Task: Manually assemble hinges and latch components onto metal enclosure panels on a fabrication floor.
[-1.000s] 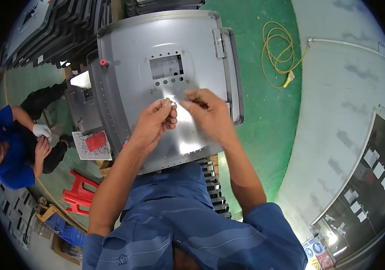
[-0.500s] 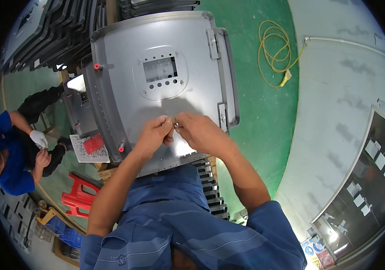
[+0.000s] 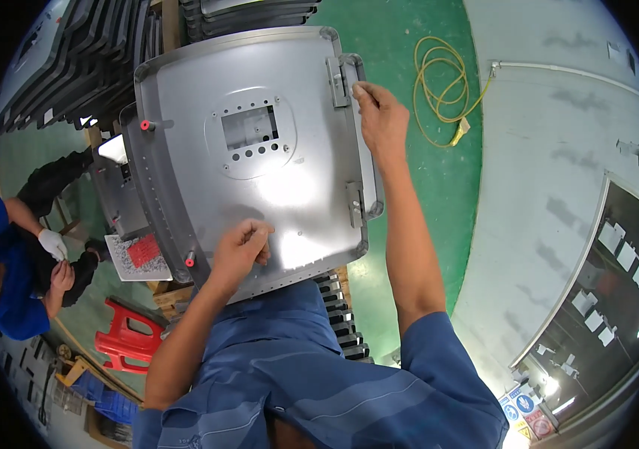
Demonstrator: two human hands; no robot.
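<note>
A grey sheet-metal panel (image 3: pixel 185 172) with rolled edges lies in front of me. It has a rectangular cutout and small round holes. My right hand (image 3: pixel 383 120) is at its far right edge, fingertips pinched beside the upper metal bracket (image 3: pixel 336 82); whatever they hold is too small to make out. A second bracket (image 3: pixel 354 204) sits lower on the same edge. Over the near part of the panel hovers my left hand (image 3: pixel 240 253), fingers curled and thumb against the forefinger, their contents hidden. Red-capped posts (image 3: pixel 147 126) stand along the left side.
Stacked dark metal panels (image 3: pixel 102 56) stand at the far left. A white tray (image 3: pixel 140 275) of small parts with a red piece sits left of the panel, near a red stool (image 3: pixel 126 334). A co-worker in blue (image 3: pixel 16 303) is at the left. A yellow cable (image 3: pixel 418 90) lies on the green floor.
My hands were together over the near middle of the panel. The right has moved away to the upper bracket at the far right edge; the left stays near the panel's front.
</note>
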